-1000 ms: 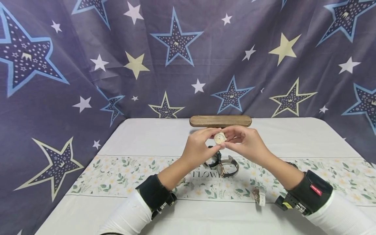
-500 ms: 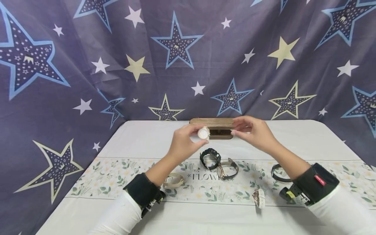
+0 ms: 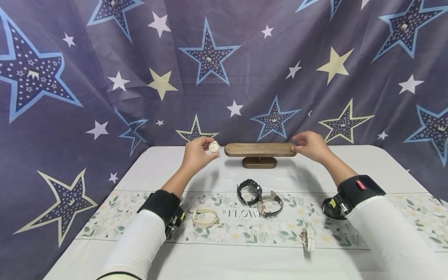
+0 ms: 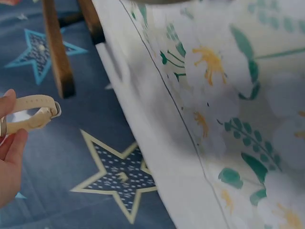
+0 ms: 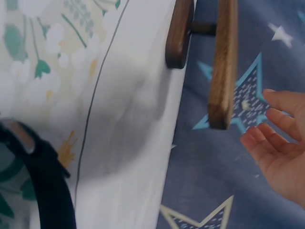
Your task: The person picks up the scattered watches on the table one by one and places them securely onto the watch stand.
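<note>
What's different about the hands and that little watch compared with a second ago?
The right hand let go of the pale watch and moved right, beside the wooden stand's right end. The left hand kept the watch and carried it left. The stand and the other watches stayed put.

Left end of the bar: narrow gap between the brown wooden stand with a long rounded bar (image 3: pixel 259 150) and the small round cream-strapped watch (image 3: pixel 214 146) pinched by the left hand (image 3: pixel 196 156).
Right end of the bar: way blocked by the right hand (image 3: pixel 310 146); slim gap in the right wrist view.
Under the bar: room either side of the short post.
Back: dark purple star-print curtain (image 3: pixel 224 97) closes it.
Before the base: white cloth, passable up to the chunky black watch (image 3: pixel 258 190).
Flower strip: lane between that watch and the looped beige watch (image 3: pixel 205 223).
</note>
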A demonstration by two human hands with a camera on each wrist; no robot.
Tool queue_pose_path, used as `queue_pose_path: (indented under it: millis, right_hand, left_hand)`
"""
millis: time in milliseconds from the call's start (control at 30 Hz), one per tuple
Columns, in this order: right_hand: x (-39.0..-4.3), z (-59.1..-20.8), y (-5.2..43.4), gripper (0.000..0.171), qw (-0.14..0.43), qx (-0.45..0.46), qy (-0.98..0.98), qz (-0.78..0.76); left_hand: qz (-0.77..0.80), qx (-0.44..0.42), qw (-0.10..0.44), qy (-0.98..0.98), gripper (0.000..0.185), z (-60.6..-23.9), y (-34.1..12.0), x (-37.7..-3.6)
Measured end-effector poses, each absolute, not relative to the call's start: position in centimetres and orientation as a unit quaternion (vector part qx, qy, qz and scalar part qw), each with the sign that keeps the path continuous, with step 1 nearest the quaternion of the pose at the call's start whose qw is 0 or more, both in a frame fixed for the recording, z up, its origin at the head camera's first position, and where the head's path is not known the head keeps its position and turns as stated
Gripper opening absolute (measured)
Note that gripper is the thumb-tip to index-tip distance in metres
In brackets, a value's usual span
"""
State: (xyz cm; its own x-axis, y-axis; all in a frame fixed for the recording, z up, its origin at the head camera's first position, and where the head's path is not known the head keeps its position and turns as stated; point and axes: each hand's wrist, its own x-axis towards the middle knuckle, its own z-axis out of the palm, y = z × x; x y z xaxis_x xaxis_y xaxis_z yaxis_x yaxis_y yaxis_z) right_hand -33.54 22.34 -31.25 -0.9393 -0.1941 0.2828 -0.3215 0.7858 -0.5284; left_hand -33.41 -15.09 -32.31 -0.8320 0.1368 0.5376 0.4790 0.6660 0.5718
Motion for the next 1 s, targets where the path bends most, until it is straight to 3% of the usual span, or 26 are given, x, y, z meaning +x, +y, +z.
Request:
queue_pose_path:
  millis: [367,1000]
  right_hand:
    - [-35.4,-34.0,23.1,0.052,0.046,0.128,-0.947,0.29]
    - [-36.4,-33.8,23.0,0.043,0.079,0.143,-0.943,0.29]
  left_hand:
    - [-0.36,-0.131,0.154,-0.911,0.047,-33.9,-14.2,-37.4]
    - [-0.361,-0.126,0.113,-0.917,0.046,-33.1,-13.7,-39.7]
